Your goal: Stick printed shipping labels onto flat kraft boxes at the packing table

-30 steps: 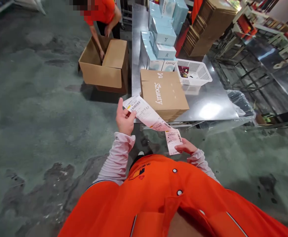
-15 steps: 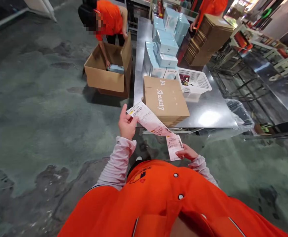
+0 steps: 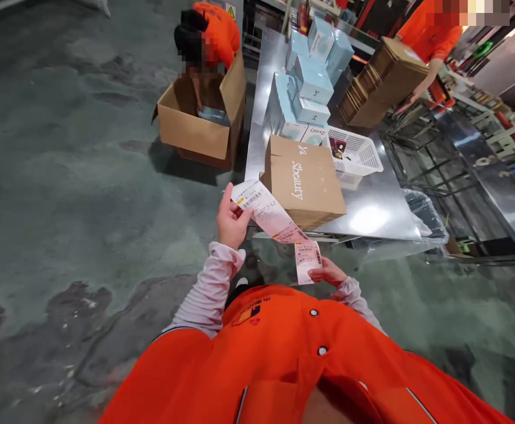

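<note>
The label strip [image 3: 270,215], a long run of printed paper slips with barcodes, hangs in the air just off the near end of the bench [image 3: 372,200], stretched between the person's two hands. The left hand [image 3: 232,221] pinches the upper end, thumb against fingers, just short of the bench's near left corner. The right hand [image 3: 328,274] is closed on the last slip, nearer the body and below the bench's edge. The strip sags and twists a little in the middle. On the near end of the bench lies a stack of flat brown cartons [image 3: 303,179], with a white basket [image 3: 356,154] just behind it and pale blue boxes [image 3: 312,88] piled farther along. Left of the bench, on the floor, a co-worker [image 3: 215,35] bends into an open carton [image 3: 195,126]; another person [image 3: 429,41] stands at the bench's far right side. The paper looks thin and is held only at its ends, so I judge that a sharp pull apart could tear it at a join between slips. A slack pinch would let one end drop to the stained floor.
</note>
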Demonstrator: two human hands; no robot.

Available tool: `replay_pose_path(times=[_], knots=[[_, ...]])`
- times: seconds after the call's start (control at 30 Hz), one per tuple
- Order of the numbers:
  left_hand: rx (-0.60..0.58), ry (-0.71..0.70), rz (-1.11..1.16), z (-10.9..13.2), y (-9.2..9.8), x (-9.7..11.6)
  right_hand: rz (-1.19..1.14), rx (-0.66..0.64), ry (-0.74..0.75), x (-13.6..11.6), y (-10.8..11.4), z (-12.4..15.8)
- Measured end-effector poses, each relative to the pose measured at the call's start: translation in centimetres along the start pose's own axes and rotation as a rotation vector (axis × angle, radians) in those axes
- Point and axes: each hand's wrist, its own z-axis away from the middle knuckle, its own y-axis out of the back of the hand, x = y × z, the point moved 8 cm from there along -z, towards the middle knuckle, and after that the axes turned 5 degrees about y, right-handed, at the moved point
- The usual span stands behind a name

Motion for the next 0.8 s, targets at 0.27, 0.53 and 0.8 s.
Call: replay_pose_path(times=[0.27, 0.53, 0.8], knots=[[-0.291, -0.2, -0.073, -0.8, -6.9, 3.6, -0.042, 0.229, 0.054, 1.9, 2.7, -3.2], [-0.497, -0.114, -0.244, 2.2, -14.0, 1.0, 0.087, 0.309, 0.035, 3.3, 4.6, -5.2], [-0.661, -0.046, -0.452, 6.5, -16.9, -4.4, 0.215, 0.462, 0.325, -7.1, 7.1, 0.8]])
